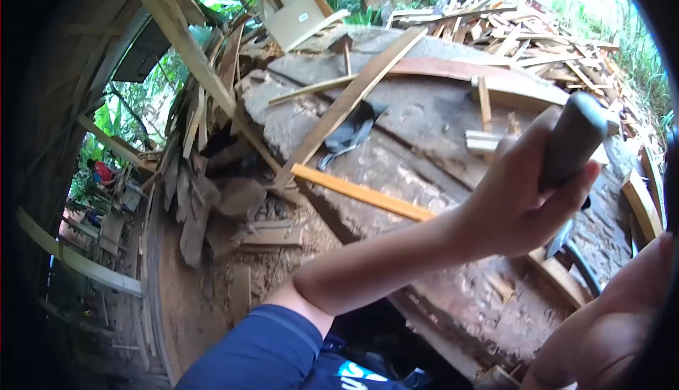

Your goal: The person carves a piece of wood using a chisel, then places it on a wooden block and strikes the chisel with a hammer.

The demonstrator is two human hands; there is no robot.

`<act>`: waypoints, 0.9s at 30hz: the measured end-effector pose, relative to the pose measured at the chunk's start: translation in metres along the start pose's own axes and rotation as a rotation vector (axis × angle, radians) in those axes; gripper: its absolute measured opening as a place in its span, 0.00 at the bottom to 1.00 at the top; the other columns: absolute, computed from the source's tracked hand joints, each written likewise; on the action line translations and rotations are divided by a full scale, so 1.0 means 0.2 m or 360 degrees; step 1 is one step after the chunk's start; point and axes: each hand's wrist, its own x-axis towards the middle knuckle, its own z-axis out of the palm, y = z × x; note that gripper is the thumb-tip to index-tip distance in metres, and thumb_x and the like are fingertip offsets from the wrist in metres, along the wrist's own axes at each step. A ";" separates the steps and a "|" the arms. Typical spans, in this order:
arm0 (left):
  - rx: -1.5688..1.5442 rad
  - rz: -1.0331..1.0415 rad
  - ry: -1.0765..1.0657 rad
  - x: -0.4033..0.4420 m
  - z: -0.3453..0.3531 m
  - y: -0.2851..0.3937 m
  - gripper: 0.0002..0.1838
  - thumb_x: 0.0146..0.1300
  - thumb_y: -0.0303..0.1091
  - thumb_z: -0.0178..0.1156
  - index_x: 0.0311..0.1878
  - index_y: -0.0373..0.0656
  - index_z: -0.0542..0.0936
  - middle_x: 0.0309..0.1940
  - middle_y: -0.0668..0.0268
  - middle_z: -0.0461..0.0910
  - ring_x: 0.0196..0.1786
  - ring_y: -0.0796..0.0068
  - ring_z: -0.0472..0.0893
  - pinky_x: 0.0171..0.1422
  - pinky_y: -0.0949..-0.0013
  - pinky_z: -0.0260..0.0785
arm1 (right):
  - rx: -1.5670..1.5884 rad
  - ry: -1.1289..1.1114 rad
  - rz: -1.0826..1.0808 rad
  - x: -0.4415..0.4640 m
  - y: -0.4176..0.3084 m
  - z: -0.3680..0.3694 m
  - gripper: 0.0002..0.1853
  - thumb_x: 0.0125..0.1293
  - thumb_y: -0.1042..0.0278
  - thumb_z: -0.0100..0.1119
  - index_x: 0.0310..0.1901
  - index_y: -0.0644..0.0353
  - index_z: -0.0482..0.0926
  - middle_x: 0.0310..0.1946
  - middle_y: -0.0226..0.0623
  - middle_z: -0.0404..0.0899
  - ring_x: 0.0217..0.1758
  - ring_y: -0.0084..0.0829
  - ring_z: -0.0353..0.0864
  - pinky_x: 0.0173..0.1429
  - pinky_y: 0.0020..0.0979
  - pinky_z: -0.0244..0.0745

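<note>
Scarred wood forms the work surface (403, 167). The left hand (520, 192) clenches a smooth, dark cylinder (576, 139) above the right edge; the right hand is unseen. Holding seems the step; the next move likely needs a firm wrist. One slim orange batten (361, 192) crosses the left edge; splintery offcuts (527, 40) heap beyond.

Scrap wood (495, 31) lies heaped beyond the counter (403, 174), bright green grass (647, 47) at its edge. A long plank (353, 98) slants across the counter's surface, a crumpled black object (353, 128) just beside it. A pale board (293, 26) bearing a small white label (303, 16) sits tilted at the far end, near a slanting wooden post (186, 49). Sawdust (322, 233) is strewn below.
</note>
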 end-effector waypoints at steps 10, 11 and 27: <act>-0.0073 -0.0067 -0.0073 -0.04 -0.02 0.09 0.11 0.69 0.28 0.62 0.47 0.40 0.69 0.20 0.66 0.75 0.19 0.72 0.78 0.24 0.67 0.65 | -0.0017 0.0064 0.0027 -0.06 -0.10 -0.05 0.09 0.67 0.82 0.64 0.48 0.66 0.86 0.54 0.47 0.84 0.57 0.39 0.84 0.60 0.35 0.78; -0.0052 -0.0041 -0.0062 -0.05 -0.02 0.10 0.11 0.69 0.29 0.62 0.46 0.40 0.69 0.21 0.66 0.75 0.20 0.73 0.77 0.24 0.67 0.65 | -0.0015 0.0071 0.0023 -0.06 -0.12 -0.06 0.09 0.67 0.82 0.63 0.48 0.66 0.86 0.54 0.47 0.84 0.57 0.39 0.84 0.60 0.36 0.78; 0.0036 -0.0365 -0.0060 -0.06 -0.05 0.23 0.12 0.72 0.36 0.62 0.45 0.40 0.71 0.27 0.70 0.73 0.29 0.79 0.72 0.34 0.67 0.66 | 0.0119 0.0245 -0.0175 0.06 -0.20 -0.09 0.11 0.68 0.83 0.62 0.50 0.66 0.86 0.54 0.48 0.84 0.58 0.41 0.84 0.62 0.37 0.77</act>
